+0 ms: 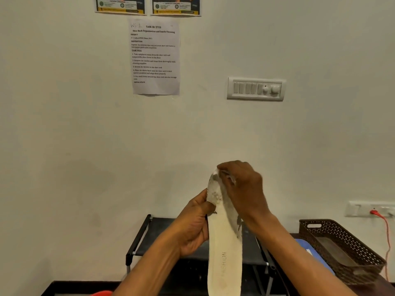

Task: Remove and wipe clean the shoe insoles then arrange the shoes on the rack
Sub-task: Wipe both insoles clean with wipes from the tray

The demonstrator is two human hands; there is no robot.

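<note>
I hold a long cream insole point(224, 248) upright in front of me, its toe end stained with dark specks. My left hand point(195, 227) grips the insole's left edge around its upper half. My right hand point(241, 189) presses a small white wipe point(217, 173) against the top of the insole, fingers curled over it. Behind and below my hands stands the black shoe rack point(139, 238), its top shelf partly hidden by my arms. No shoes are in view.
A brown perforated basket point(342, 251) sits at the right on a dark surface, with a blue object point(307, 248) beside it. An orange cable point(384, 229) hangs from a wall socket. A task sheet point(155, 56) and a switch panel point(255, 89) are on the wall.
</note>
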